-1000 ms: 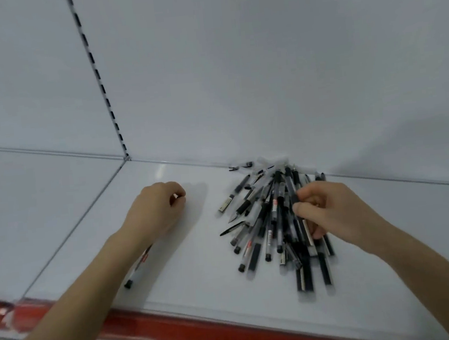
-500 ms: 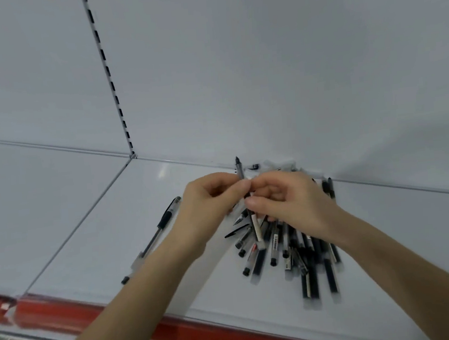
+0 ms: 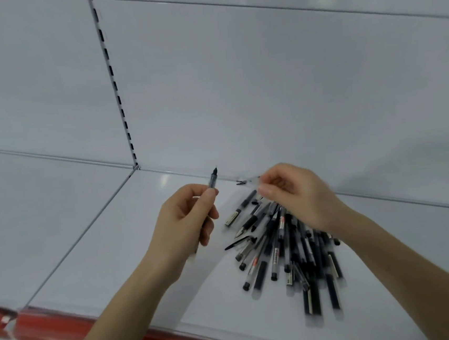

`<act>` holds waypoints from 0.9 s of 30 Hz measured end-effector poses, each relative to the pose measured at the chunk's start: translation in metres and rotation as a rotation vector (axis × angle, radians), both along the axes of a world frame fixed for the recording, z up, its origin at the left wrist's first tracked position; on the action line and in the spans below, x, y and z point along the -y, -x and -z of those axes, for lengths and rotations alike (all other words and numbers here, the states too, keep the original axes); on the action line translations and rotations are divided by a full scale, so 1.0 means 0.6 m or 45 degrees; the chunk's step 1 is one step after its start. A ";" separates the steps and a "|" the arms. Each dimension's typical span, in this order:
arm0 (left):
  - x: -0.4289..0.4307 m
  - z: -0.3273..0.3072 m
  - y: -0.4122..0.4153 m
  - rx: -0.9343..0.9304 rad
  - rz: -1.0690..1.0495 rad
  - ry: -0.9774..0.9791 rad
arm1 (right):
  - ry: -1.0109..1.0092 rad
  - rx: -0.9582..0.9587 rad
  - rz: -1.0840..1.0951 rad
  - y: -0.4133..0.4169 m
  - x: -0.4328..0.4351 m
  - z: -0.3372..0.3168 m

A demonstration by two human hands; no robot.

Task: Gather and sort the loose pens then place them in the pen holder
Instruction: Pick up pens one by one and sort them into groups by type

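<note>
Far lower left: red edge strip (image 3: pixel 68 326) runs along the front lip of the white shelf (image 3: pixel 110 252). Above and behind, a slotted upright (image 3: pixel 114 79) rises from the back corner of the shelf and splits the white back panel (image 3: pixel 264 83) into two bays. Left hand (image 3: pixel 183 223) is held above the shelf, left of centre, fingers curled round a single pen (image 3: pixel 213 181). Thumb and forefinger pinch the clear barrel, the black tip points up and slightly right, and the lower length of the barrel is hidden inside the palm. Hand and pen are off the shelf surface. Just right of the pen tip a small black piece (image 3: pixel 242 181) lies at the join of shelf and back panel; too small to name. The pen pile (image 3: pixel 288 248) lies on the shelf right of centre, fanned out. Its ends converge toward the back under the right hand and spread toward the front edge. Clear barrels, black grips and caps, a few with red-printed labels. A stray pen (image 3: pixel 238 210) with a pale label sits at the left margin of the pile, angled away from the rest, between the two hands. Right hand (image 3: pixel 298 194) hovers over the back end of the pile, back of the hand to the camera, fingers curled in and thumb meeting the fingertips. Something pale and smeared shows at the pinch, so cannot tell whether it grips anything
</note>
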State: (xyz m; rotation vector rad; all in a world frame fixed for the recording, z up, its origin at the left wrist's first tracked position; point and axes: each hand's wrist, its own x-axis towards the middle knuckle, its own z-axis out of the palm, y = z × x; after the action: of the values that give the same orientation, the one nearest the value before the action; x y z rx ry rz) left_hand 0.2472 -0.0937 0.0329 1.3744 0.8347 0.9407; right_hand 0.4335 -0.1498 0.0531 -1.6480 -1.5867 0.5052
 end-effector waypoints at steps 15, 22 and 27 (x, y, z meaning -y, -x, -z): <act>0.025 -0.049 -0.020 0.036 0.158 -0.172 | -0.144 -0.314 -0.036 0.009 0.030 -0.085; 0.029 -0.046 -0.018 0.010 0.193 -0.219 | -0.096 -0.276 -0.056 -0.001 0.033 -0.100; 0.028 -0.037 -0.012 -0.150 0.256 -0.338 | -0.002 -0.166 -0.172 -0.001 0.032 -0.099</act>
State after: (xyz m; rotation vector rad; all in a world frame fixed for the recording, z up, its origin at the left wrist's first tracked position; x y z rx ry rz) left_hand 0.2546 -0.1106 0.0548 1.7230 0.6603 0.8407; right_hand 0.4342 -0.1692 0.1128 -1.4822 -1.6068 0.6677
